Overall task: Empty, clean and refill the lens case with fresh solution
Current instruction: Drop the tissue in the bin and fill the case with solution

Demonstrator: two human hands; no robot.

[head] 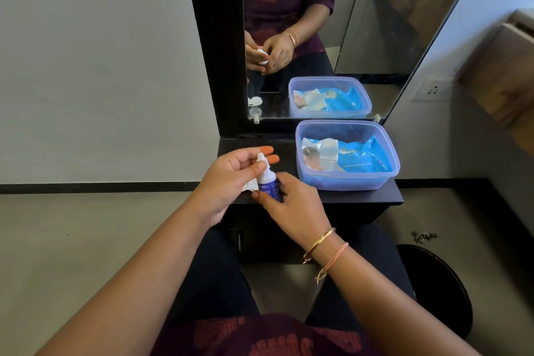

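A small solution bottle (268, 184) with a blue label and a white top stands upright over the front of the black shelf (332, 196). My right hand (294, 206) grips its body from the right. My left hand (228, 179) pinches the white top between thumb and fingers. A scrap of white tissue (249, 185) shows under my left palm. The lens case itself is hidden behind my hands; only its white reflection (255, 101) shows low in the mirror, with a small clear cap reflected just below it.
A translucent blue tub (346, 183) holding a blue wipes packet sits on the right half of the shelf. The mirror (375, 37) rises behind it in a black frame. A round black object (433, 283) stands on the floor at the right.
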